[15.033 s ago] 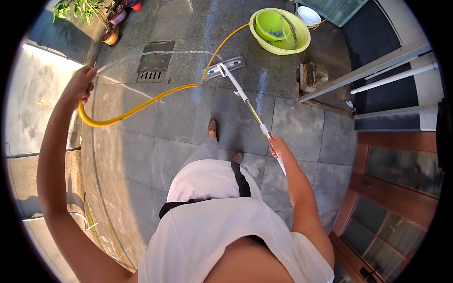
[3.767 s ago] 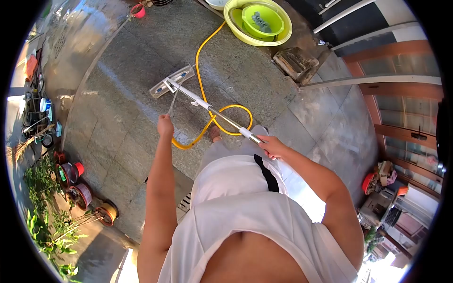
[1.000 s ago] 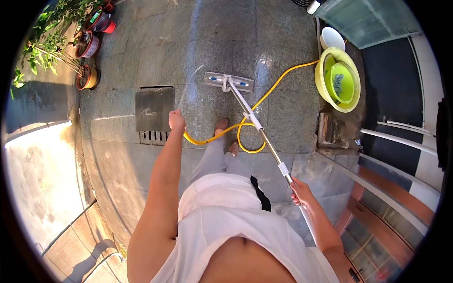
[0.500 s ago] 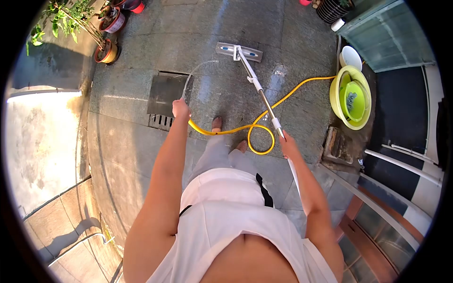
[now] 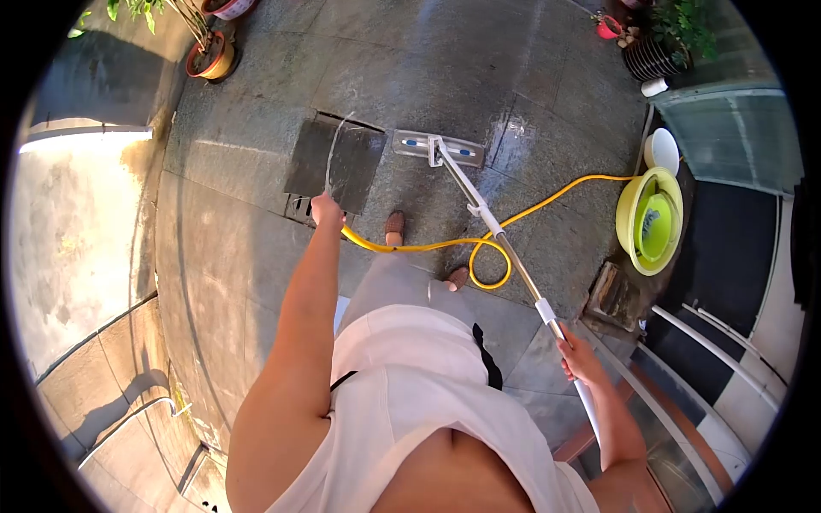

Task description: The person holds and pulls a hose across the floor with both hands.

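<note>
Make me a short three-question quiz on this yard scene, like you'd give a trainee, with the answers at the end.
1. What does the right hand grip?
A) a flower pot
B) the mop pole
C) a white basin

2. True or false: the yellow hose forms a loop on the paving.

3. Fill in the blank: a thin stream of ____ comes from the hose end held in the left hand.

Key: 1. B; 2. True; 3. water
</note>
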Motion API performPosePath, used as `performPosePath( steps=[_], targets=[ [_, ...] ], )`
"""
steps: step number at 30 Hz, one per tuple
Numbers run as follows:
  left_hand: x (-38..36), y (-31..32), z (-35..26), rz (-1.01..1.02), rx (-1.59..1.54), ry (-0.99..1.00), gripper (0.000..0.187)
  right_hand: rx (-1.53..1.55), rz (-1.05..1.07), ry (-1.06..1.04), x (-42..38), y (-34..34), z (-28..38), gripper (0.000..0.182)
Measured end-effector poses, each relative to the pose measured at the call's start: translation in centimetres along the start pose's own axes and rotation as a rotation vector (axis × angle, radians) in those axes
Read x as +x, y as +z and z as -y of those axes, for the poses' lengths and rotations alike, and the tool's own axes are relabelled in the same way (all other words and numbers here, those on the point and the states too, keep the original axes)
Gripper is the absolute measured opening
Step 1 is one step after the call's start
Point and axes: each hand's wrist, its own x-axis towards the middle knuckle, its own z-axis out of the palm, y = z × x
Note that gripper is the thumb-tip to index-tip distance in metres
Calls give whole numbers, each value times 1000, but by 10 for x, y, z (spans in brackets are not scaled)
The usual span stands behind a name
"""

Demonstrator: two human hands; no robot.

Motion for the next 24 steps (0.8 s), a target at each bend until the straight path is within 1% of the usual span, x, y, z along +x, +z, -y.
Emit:
performPosePath(
  steps=[3,5,8,9,11,12,13,14,18,19,22,24],
  targets=[
    [24,-3,-15,54,-64,-46,29,68,17,24,16,-7,62,46],
    [39,-3,-17,84,-145,-68,28,77,13,-19,29,-4,98,46],
    [52,1,-19,70,-127,-92,27,123,27,-68,64,11,147,46],
    [52,1,-21,114,-89,-97,28,147,24,-91,78,17,165,46],
    [37,4,-24,88,18,-59,28,175,32,-158,109,31,200,45],
    [41,11,-10,70,-11,-46,29,184,42,-204,126,40,218,45],
    [49,15,2,112,48,-57,30,184,22,-233,146,50,235,45],
    [40,17,2,86,57,-56,30,191,-1,-266,166,60,254,46],
    [20,17,-3,75,125,-61,31,443,141,-317,205,88,322,50],
    [18,16,-8,66,146,-49,31,495,173,-320,207,90,330,51],
    [23,14,-27,64,151,20,30,534,161,-327,207,86,332,52],
    [31,15,-43,88,142,17,30,567,171,-316,206,76,308,52]
  ],
)
